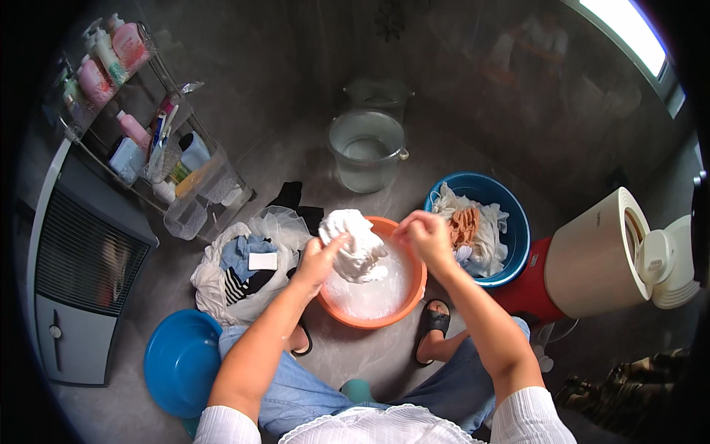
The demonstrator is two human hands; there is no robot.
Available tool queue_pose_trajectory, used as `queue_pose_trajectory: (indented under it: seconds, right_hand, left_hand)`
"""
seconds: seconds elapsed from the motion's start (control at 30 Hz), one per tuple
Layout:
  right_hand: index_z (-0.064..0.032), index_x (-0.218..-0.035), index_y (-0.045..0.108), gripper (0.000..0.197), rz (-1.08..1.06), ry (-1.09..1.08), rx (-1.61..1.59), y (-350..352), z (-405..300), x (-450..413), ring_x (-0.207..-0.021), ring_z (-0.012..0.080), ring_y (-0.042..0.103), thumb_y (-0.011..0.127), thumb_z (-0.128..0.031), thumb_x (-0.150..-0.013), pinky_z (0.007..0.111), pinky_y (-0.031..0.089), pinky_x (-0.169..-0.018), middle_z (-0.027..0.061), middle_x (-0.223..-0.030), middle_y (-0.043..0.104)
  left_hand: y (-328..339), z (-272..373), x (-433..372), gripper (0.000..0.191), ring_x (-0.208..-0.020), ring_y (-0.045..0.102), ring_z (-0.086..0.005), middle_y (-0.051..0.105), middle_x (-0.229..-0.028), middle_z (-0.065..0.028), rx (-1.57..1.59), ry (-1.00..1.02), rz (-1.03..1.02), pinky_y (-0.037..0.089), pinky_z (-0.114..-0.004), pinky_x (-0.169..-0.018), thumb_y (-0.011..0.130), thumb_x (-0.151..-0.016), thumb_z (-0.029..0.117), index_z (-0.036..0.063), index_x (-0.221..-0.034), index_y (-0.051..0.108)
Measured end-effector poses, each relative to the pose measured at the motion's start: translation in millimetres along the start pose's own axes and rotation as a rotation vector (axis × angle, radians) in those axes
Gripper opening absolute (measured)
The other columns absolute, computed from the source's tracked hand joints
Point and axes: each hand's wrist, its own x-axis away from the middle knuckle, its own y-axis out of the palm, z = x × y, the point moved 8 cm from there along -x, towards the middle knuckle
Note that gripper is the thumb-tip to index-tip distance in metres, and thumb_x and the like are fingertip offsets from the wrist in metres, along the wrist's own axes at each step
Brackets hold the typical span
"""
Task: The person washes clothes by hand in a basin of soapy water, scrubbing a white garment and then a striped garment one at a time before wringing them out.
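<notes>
My left hand (317,261) grips a bunched white wet cloth (352,241) above an orange basin (373,322). Cloudy water with suds (369,297) fills the basin between my feet. My right hand (424,236), slightly blurred, is curled over the basin's right rim, apart from the cloth; nothing shows in its fingers. To the left, a heap of clothes (211,283) has blue, striped and sheer white pieces, with a white rectangular block (262,261) on top. On the right, a blue tub (516,227) holds white garments and a tan one (465,226).
A clear bucket (366,172) stands beyond the basin. A blue basin (177,361) is at lower left, below a shelf rack (191,114) with bottles and a grey cabinet (83,333). A cream and red machine (593,261), lid open, stands at right.
</notes>
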Motion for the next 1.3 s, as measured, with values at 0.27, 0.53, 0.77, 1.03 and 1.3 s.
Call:
queue_pose_trajectory:
  seconds: [0.27,0.53,0.77,1.03,1.3]
  right_hand:
    - [0.0011,-0.152,0.091,0.047,-0.240,-0.013,0.206,53,-9,35,-0.130,0.0279,0.094,0.102,-0.029,-0.118,0.043,0.073,-0.114,0.0177,-0.140,0.097]
    - [0.0054,-0.127,0.092,0.035,0.046,-0.042,0.086,-27,13,1,-0.091,0.0080,0.070,0.084,-0.029,-0.132,0.035,0.059,-0.080,-0.0002,-0.100,0.084]
    - [-0.0017,-0.164,0.081,0.047,-0.077,0.203,-0.426,-20,31,7,-0.127,0.0101,0.080,0.084,-0.037,-0.134,0.031,0.064,-0.110,0.0007,-0.141,0.088]
    - [-0.0065,-0.166,0.066,0.089,-0.216,0.118,-0.131,42,41,33,-0.148,0.0237,0.075,0.117,-0.022,-0.095,0.041,0.058,-0.133,0.0107,-0.151,0.080]
    - [-0.0055,-0.157,0.067,0.072,0.407,0.090,-0.268,-90,24,11,-0.136,0.0261,0.081,0.105,-0.007,-0.097,0.044,0.068,-0.120,0.0110,-0.143,0.081]
  left_hand:
    - [31,4,15,0.048,-0.148,0.081,-0.0172,0.086,-0.161,-0.0068,0.056,-0.129,-0.184,0.065,-0.042,-0.129,0.078,-0.136,0.031,0.0036,-0.175,0.075]
    - [21,26,4,0.041,-0.127,0.085,-0.0115,0.093,-0.143,-0.0042,-0.235,0.038,-0.116,0.067,-0.034,-0.115,0.094,-0.125,0.022,0.0008,-0.158,0.085]
    - [-6,31,10,0.040,-0.142,0.085,-0.0197,0.086,-0.157,-0.0029,0.352,-0.061,-0.147,0.071,-0.046,-0.122,0.092,-0.126,0.023,0.0194,-0.163,0.078]
    - [48,21,8,0.069,-0.162,0.073,-0.0227,0.076,-0.173,-0.0063,0.405,-0.097,-0.317,0.062,-0.048,-0.135,0.089,-0.124,0.009,0.0159,-0.186,0.059]
    - [75,-40,-44,0.090,-0.174,0.066,-0.0332,0.049,-0.205,-0.0090,0.003,-0.216,-0.309,0.063,-0.059,-0.137,0.087,-0.129,0.026,0.0288,-0.204,0.036]
